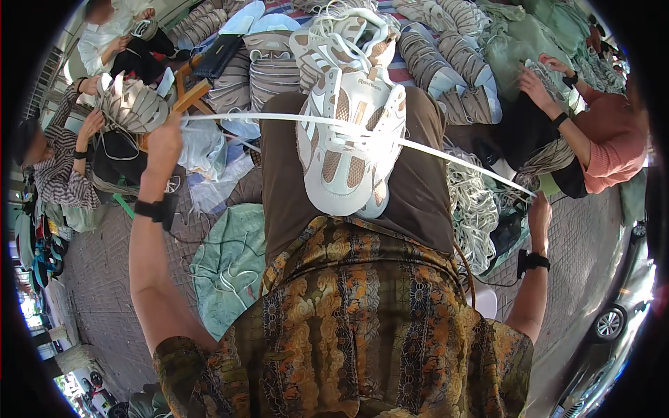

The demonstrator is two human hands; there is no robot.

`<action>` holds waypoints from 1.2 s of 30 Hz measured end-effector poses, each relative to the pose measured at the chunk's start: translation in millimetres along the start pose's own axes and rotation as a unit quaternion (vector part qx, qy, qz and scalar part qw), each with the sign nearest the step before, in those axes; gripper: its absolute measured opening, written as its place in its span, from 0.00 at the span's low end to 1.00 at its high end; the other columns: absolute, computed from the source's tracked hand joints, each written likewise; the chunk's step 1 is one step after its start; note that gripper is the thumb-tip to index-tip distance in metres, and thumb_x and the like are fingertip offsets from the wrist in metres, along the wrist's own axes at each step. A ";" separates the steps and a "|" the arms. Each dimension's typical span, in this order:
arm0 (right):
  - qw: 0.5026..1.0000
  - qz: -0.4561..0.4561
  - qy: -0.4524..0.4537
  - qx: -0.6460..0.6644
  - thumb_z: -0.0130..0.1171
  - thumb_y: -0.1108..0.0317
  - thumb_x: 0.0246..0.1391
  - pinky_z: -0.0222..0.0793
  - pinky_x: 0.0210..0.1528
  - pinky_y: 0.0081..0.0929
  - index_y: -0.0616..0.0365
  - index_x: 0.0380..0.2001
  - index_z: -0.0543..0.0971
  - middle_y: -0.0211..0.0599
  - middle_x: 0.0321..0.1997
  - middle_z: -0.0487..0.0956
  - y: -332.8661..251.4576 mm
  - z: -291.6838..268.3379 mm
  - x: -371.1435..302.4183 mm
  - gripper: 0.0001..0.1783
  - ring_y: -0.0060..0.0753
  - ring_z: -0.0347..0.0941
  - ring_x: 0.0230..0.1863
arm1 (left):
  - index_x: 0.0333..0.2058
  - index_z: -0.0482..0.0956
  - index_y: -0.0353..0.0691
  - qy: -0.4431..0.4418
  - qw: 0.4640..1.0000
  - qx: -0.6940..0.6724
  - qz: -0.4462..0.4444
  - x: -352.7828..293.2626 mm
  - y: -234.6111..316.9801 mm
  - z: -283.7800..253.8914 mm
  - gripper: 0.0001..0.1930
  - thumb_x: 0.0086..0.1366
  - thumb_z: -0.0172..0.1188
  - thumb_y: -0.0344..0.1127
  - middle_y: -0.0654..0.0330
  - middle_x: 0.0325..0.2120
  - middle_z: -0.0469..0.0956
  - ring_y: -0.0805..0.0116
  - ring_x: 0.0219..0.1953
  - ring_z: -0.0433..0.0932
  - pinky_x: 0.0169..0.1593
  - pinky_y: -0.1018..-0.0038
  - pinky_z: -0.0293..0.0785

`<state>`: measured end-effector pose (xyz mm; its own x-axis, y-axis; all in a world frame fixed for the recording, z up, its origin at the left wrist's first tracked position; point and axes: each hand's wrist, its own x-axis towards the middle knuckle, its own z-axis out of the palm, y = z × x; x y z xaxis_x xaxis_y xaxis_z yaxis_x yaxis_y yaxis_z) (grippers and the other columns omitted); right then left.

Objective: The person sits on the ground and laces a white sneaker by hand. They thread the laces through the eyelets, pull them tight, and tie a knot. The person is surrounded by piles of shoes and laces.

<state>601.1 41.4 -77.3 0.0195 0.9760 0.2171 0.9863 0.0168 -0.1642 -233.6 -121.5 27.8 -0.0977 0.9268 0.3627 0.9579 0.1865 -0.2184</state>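
A white and beige sneaker upper (334,167) lies across my lap, its toe toward me, with more uppers stacked under and beyond it. A flat white shoelace (275,117) passes through its lower eyelets and stretches out taut to both sides. Raised at the left, my left hand (164,143) is closed around one end of the lace. Out to the right and lower, my right hand (539,216) pinches the other end. Both arms are spread wide, away from the upper.
Rows of stacked uppers (268,76) lie ahead. A heap of white laces (470,202) sits right of my knee, a green sack (226,261) at the left. Co-workers sit at both sides, one in a pink top (613,143). A parked car (613,334) stands at far right.
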 end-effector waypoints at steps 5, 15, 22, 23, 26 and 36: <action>0.991 0.128 0.040 0.006 0.48 0.73 0.56 0.69 0.38 0.51 0.58 0.42 0.76 0.56 0.35 0.80 101.7 10.7 -30.4 0.12 0.61 0.77 0.38 | 0.41 0.74 0.35 0.001 0.993 -0.005 -0.116 -60.8 -86.2 25.1 0.10 0.64 0.46 0.29 0.39 0.26 0.77 0.37 0.33 0.77 0.35 0.49 0.72; 0.956 0.258 0.132 -0.040 0.47 0.73 0.54 0.70 0.41 0.48 0.58 0.41 0.77 0.48 0.33 0.80 181.9 -18.9 -81.8 0.13 0.53 0.78 0.37 | 0.38 0.75 0.36 -0.006 0.949 0.014 -0.316 -157.1 -176.5 24.4 0.13 0.65 0.43 0.34 0.35 0.31 0.77 0.33 0.38 0.76 0.39 0.47 0.70; 0.922 0.306 0.163 0.173 0.49 0.73 0.58 0.73 0.34 0.30 0.60 0.49 0.74 0.43 0.35 0.82 172.3 -38.7 -89.4 0.16 0.33 0.79 0.32 | 0.41 0.79 0.36 -0.024 0.921 0.005 -0.389 -190.0 -189.1 12.1 0.14 0.62 0.47 0.33 0.38 0.31 0.79 0.39 0.36 0.79 0.37 0.52 0.73; 0.892 0.309 0.179 0.278 0.49 0.72 0.59 0.73 0.34 0.28 0.60 0.50 0.72 0.43 0.36 0.82 152.5 -39.1 -83.4 0.16 0.31 0.79 0.33 | 0.41 0.79 0.36 -0.026 0.919 0.000 -0.394 -187.1 -186.1 10.0 0.15 0.61 0.47 0.33 0.39 0.31 0.79 0.40 0.36 0.79 0.38 0.52 0.73; 0.855 0.132 0.114 0.488 0.48 0.71 0.62 0.74 0.36 0.23 0.60 0.50 0.69 0.42 0.40 0.82 102.0 -9.6 -32.5 0.14 0.30 0.80 0.37 | 0.40 0.80 0.36 -0.031 0.933 0.074 -0.352 -224.3 -216.1 14.6 0.13 0.60 0.50 0.32 0.39 0.32 0.80 0.40 0.37 0.80 0.39 0.52 0.74; 0.720 -0.266 -0.155 0.622 0.57 0.79 0.56 0.70 0.35 0.20 0.61 0.34 0.78 0.29 0.32 0.78 -315.7 -55.2 -14.7 0.04 0.20 0.74 0.33 | 0.39 0.79 0.32 -0.062 0.914 0.096 -0.390 -271.1 -208.9 29.4 0.13 0.56 0.51 0.29 0.35 0.33 0.79 0.37 0.40 0.78 0.43 0.48 0.73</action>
<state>298.5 9.8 24.4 -0.5340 0.7576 0.3754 -0.0744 0.4002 -0.9134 -415.1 -402.1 -51.7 -0.7718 0.5149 0.3731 0.5195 0.8489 -0.0971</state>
